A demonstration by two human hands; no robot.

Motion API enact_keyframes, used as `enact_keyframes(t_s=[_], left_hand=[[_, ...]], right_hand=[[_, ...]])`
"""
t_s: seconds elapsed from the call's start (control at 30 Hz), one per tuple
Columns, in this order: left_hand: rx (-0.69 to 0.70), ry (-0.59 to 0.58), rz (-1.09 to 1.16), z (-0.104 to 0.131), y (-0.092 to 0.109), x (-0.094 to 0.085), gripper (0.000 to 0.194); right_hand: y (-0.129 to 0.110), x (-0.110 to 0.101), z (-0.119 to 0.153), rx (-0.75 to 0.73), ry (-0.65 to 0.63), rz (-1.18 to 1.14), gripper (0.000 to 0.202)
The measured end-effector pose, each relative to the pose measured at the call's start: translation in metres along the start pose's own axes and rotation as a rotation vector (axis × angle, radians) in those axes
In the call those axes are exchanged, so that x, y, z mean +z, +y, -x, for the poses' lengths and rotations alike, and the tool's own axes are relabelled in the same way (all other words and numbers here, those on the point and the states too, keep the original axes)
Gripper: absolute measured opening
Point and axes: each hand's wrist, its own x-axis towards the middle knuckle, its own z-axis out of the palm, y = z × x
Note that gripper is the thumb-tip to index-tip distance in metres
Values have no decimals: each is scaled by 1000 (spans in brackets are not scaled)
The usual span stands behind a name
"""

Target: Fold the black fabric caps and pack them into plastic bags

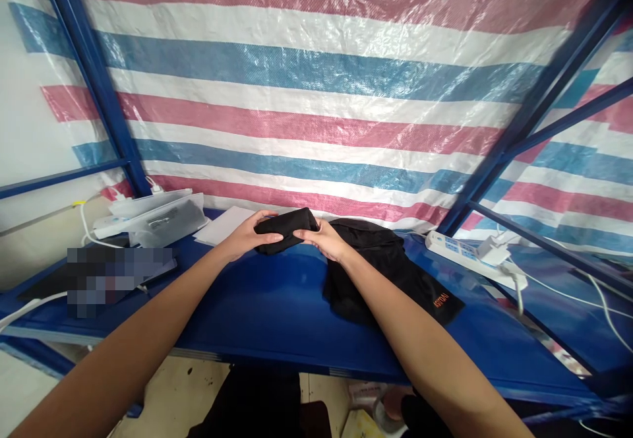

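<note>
Black, compactly folded cloth bundle (287,230) sits over the glossy blue tabletop (277,312); your left hand (250,233) and right hand (326,239) pinch its opposite ends, thumbs on top, probably to press the folds tight. Loose black fabric with orange lettering (401,263) lies rightward. Beyond hangs red-white-blue striped plastic sheeting (306,111), perhaps for screening.

bundle (289,223): black | cloth (378,253): black, orange lettering (441,300) | tabletop (277,312): blue | sheeting (316,115): red-white-blue stripes | power strip (448,247): white
</note>
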Motion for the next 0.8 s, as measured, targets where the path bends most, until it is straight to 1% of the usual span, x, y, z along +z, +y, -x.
enact_keyframes(t_s=[0.07,0.13,0.23,0.27,0.3,0.37,0.43,0.5,0.53,0.57,0.63,0.7,0.8], left_hand=[[-25,-37,90,1,-4,6,84],[-69,-44,137,0,-8,11,86],[-154,32,190,-6,-13,17,85],[-173,72,221,-8,-14,19,84],[-182,109,264,-10,-13,20,82],[-174,164,372,-13,-12,21,76],[-165,194,451,-13,-11,21,71],[-157,202,448,-10,-12,19,70],[-152,207,414,-9,-12,18,72],[-147,206,373,-7,-13,18,75],[-136,174,310,-4,-14,21,82],[-106,118,301,-2,-13,26,88],[1,15,278,0,-7,35,93]], right_hand=[[2,2,-1,41,29,-110,54],[3,5,-4,59,92,-164,67],[3,10,-7,20,221,-162,97],[2,13,-7,-2,248,-118,103],[0,15,-6,-29,260,-43,105],[-4,19,-1,-104,242,180,99],[-8,23,4,-199,164,402,86],[-9,26,8,-281,58,543,74],[-8,27,9,-305,19,571,70],[-6,27,9,-317,0,566,68],[-1,30,7,-296,13,468,68],[3,33,4,-227,65,293,73],[7,36,1,-114,137,68,78]])
